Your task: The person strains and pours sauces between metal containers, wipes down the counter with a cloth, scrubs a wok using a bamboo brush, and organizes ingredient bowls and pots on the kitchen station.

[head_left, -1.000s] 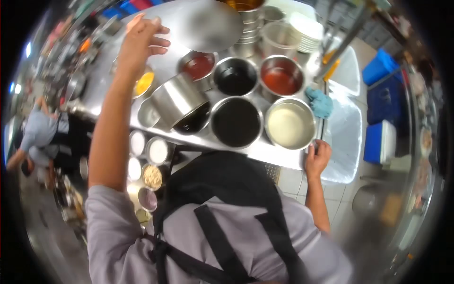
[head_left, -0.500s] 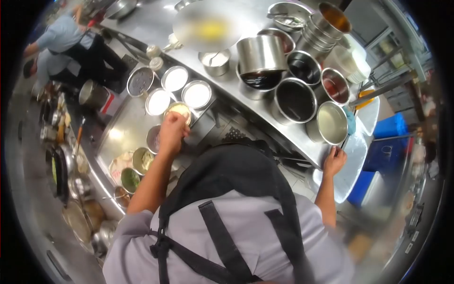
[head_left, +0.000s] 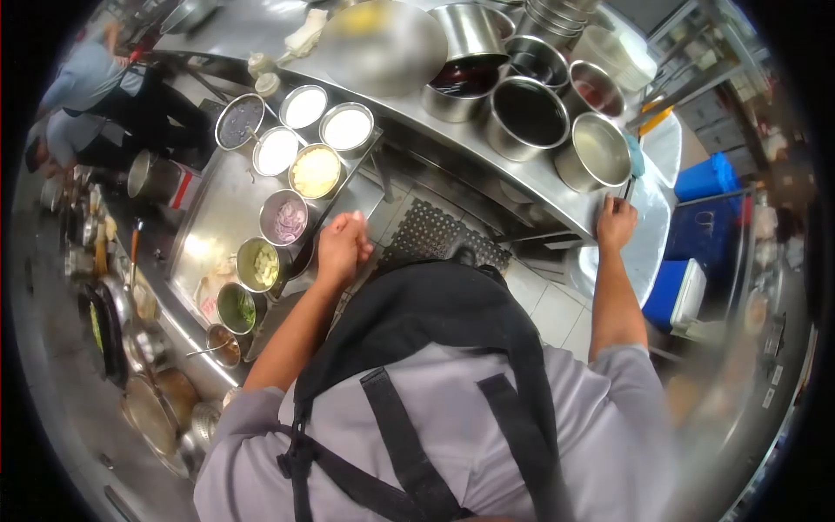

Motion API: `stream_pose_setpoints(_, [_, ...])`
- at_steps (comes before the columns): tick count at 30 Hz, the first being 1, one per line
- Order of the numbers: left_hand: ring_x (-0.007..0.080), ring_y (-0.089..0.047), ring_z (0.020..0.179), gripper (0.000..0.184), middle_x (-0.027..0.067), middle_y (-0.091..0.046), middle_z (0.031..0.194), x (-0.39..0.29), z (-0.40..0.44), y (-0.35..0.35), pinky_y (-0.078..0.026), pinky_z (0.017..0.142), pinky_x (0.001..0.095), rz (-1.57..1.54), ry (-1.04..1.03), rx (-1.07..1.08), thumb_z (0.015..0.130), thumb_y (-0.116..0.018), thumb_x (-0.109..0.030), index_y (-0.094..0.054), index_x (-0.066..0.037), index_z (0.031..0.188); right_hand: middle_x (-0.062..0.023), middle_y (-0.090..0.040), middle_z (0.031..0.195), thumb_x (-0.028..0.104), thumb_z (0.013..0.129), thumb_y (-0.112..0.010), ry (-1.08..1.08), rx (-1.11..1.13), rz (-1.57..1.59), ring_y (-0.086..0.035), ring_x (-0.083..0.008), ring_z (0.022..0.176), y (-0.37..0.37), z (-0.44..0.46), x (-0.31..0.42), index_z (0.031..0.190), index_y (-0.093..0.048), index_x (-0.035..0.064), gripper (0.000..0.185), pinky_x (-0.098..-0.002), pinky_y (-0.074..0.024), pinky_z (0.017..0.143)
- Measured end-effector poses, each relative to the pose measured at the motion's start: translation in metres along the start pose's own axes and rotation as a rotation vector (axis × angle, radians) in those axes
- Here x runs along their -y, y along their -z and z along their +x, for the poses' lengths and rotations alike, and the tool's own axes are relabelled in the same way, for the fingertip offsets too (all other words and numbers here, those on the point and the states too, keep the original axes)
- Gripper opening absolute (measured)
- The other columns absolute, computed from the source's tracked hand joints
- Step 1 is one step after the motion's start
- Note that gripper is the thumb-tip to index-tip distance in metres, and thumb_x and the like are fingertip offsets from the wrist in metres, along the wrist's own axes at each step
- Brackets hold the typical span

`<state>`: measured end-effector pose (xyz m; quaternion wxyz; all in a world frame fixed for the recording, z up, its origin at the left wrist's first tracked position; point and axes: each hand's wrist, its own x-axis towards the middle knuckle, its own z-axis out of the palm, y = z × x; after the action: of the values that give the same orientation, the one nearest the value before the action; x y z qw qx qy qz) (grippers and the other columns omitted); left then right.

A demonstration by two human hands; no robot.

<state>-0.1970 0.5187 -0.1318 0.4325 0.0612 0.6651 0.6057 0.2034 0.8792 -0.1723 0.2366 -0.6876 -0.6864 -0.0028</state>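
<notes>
Left hand (head_left: 342, 248): grip curled, contents unclear; best raised clear of the onion pot (head_left: 284, 217) beside it.
Right hand (head_left: 616, 222): grip bent at tabletop (head_left: 565, 200) edge, hold unclear, near pale-filled pot (head_left: 572, 167).

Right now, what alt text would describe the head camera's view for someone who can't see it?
A person's bare left hand, fingers curled, hovers beside a round steel container of purple-white slices; whether it holds anything is unclear. The bare right hand rests at the edge of a long steel counter bearing deep steel pots.

Gap above floor mat (head_left: 433, 230), pots (head_left: 529, 119) along counter edge (head_left: 535, 179).
</notes>
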Motion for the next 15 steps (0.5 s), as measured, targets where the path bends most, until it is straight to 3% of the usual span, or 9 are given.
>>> stream_pose_setpoints(2, [0.0110, -0.052, 0.055, 0.023, 0.0025, -0.054, 0.070, -0.006, -0.003, -0.009, -0.041, 0.048, 0.0223, -0.065, -0.026, 0.075, 0.098, -0.056, -0.027, -0.057, -0.005, 0.103, -0.0134, -0.061, 0.109, 0.043, 0.089, -0.059, 0.004, -0.033, 0.003, -0.054, -0.0350, 0.106, 0.000, -0.004, 0.002, 0.097, -0.069, 0.0094, 0.036, -0.0449, -0.0430, 0.093])
stream_pose_setpoints(5, [0.0098, -0.055, 0.060, 0.031, 0.0032, -0.057, 0.078, -0.009, -0.010, -0.019, -0.044, 0.052, 0.0213, 0.036, -0.049, 0.075, 0.100, -0.053, -0.030, -0.056, -0.004, 0.116, -0.0131, -0.061, 0.109, 0.043, 0.089, -0.059, 0.009, -0.049, -0.001, -0.055, -0.0351, 0.105, 0.004, -0.004, 0.001, 0.096, -0.069, 0.0092, 0.036, -0.0458, -0.0435, 0.092])
stream_pose_setpoints(9, [0.0084, -0.056, 0.062, 0.031, 0.0038, -0.059, 0.084, 0.023, -0.010, -0.009, -0.045, 0.053, 0.0203, 0.092, -0.091, 0.028, 0.099, -0.054, -0.031, -0.056, -0.004, 0.114, -0.0133, -0.061, 0.111, 0.043, 0.089, -0.058, 0.006, -0.006, 0.029, -0.054, -0.0354, 0.106, 0.005, -0.004, 0.000, 0.099, -0.069, 0.0100, 0.036, -0.0464, -0.0439, 0.091])
stream_pose_setpoints(12, [0.0080, -0.057, 0.062, 0.031, 0.0031, -0.060, 0.083, 0.086, -0.007, 0.016, -0.045, 0.053, 0.0211, 0.202, -0.100, -0.055, 0.097, -0.057, -0.030, -0.058, -0.003, 0.112, -0.0134, -0.060, 0.111, 0.043, 0.089, -0.058, 0.043, -0.014, 0.065, -0.054, -0.0358, 0.106, 0.006, -0.005, -0.003, 0.100, -0.068, 0.0103, 0.036, -0.0470, -0.0442, 0.091])
stream_pose_setpoints(14, [0.0156, -0.063, 0.070, 0.034, 0.0077, -0.064, 0.085, 0.162, 0.002, 0.052, -0.050, 0.060, 0.0293, 0.707, -0.183, -0.085, 0.092, -0.063, -0.031, -0.060, -0.001, 0.107, -0.0135, -0.060, 0.111, 0.043, 0.090, -0.058, 0.078, -0.009, 0.085, -0.054, -0.0361, 0.106, 0.007, -0.006, -0.008, 0.100, -0.069, 0.0101, 0.036, -0.0476, -0.0439, 0.090])
stream_pose_setpoints(15, [0.0264, -0.063, 0.082, 0.038, 0.0136, -0.066, 0.094, 0.189, -0.009, 0.063, -0.050, 0.071, 0.0375, 0.824, -0.160, -0.094, 0.088, -0.065, -0.034, -0.061, -0.001, 0.106, -0.0137, -0.060, 0.111, 0.042, 0.090, -0.058, 0.094, -0.007, 0.097, -0.054, -0.0364, 0.105, 0.007, -0.007, -0.011, 0.100, -0.069, 0.0100, 0.036, -0.0483, -0.0437, 0.090])
